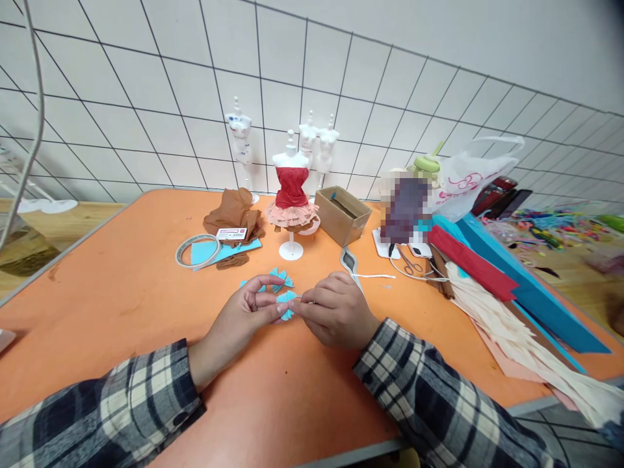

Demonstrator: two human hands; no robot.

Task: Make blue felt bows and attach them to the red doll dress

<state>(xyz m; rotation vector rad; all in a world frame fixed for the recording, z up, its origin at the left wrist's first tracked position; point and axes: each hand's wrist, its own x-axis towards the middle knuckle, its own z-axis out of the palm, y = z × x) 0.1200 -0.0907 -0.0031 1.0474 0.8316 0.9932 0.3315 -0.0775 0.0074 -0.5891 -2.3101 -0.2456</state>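
Above the orange table, my left hand (246, 309) is closed in a pinch on a small ruffled light-blue crepe paper piece (286, 312). From the other side, the closed fingers of my right hand (338, 309) press at the right edge of the same piece. A thin dark bit shows at the right fingertips, too small to name. Just beyond lies another blue ruffled piece (281, 279), partly behind my left fingers. Farther back stands a small dress form (291, 195) in a red bodice with a pink ruffled skirt over brown.
Left of the form lie brown crepe paper (234, 211), a tape roll (180, 255) and a blue sheet (253, 245). A cardboard box (358, 227), scissors (413, 265), a white cable and coloured paper strips (472, 260) are on the right. White mannequins (240, 136) stand by the wall.
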